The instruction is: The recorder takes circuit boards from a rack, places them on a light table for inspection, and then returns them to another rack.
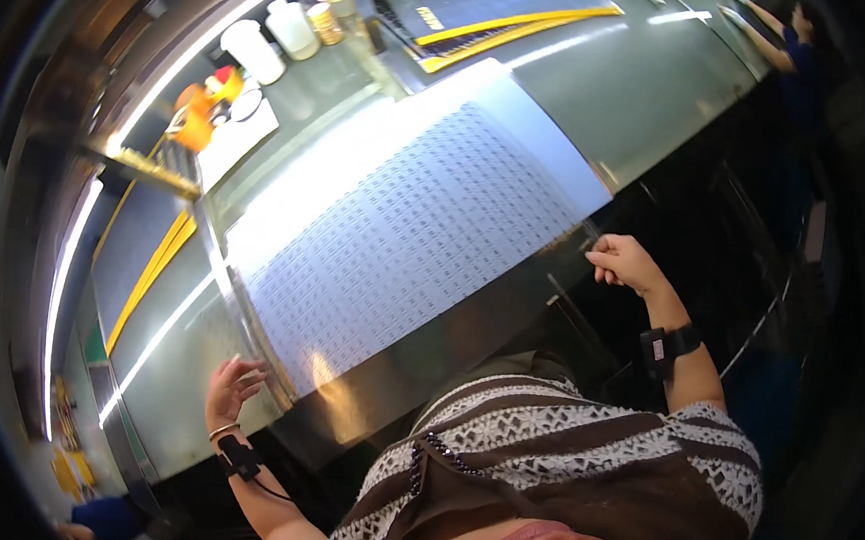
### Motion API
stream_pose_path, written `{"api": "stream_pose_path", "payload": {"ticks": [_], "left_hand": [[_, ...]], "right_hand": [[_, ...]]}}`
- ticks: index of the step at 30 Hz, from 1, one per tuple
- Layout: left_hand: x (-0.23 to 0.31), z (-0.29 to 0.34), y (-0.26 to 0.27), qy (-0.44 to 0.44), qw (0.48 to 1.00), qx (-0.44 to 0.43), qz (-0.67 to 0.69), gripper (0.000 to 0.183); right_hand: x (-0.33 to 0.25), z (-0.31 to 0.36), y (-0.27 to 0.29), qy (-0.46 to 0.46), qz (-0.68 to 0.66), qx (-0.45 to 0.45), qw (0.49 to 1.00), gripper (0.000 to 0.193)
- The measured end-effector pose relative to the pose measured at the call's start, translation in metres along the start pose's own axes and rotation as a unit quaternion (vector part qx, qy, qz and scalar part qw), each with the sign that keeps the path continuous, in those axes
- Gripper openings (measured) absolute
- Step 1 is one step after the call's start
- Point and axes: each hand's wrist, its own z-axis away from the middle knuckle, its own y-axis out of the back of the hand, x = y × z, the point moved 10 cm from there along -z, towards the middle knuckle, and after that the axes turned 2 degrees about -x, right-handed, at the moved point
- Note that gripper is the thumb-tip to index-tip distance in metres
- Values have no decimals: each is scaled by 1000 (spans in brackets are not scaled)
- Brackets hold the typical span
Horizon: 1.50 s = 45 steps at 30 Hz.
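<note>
A large pale sheet (416, 219) printed with rows of small dark marks lies across the bench in front of me, brightly lit along its far side. Off the sheet's near left corner, my left hand (234, 389) hovers with its fingers apart, holding nothing. Beyond the sheet's near right corner, my right hand (622, 261) is closed in a pinch. A small dark thing shows at its fingertips by the bench edge; I cannot make out what it is or whether the hand holds it.
White bottles (292, 29) and an orange container (193, 118) stand at the back left. Dark boards with yellow edges (510, 25) lie at the back, with another dark board (143, 250) at left. A metal bar (239, 307) runs along the sheet's left side. Another person (803, 60) works at far right.
</note>
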Motion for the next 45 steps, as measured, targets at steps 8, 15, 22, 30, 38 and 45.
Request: {"api": "stream_pose_path", "payload": {"ticks": [8, 15, 22, 30, 38, 45], "left_hand": [[109, -46, -17, -249, 960, 126, -9, 18], [168, -44, -27, -303, 942, 133, -51, 17], [171, -46, -32, -297, 945, 124, -61, 17], [172, -52, -36, -294, 946, 123, -62, 17], [136, -118, 43, -219, 920, 224, -235, 23], [164, -74, -1, -256, 801, 438, -317, 44]], "right_hand": [[-64, 9, 74, 160, 150, 232, 948, 13], [-72, -2, 68, 192, 189, 274, 923, 16], [-75, 5, 66, 215, 186, 279, 917, 16], [-72, 12, 64, 261, 180, 300, 900, 15], [-86, -1, 51, 266, 243, 297, 884, 20], [-75, 19, 49, 241, 228, 257, 908, 17]]}}
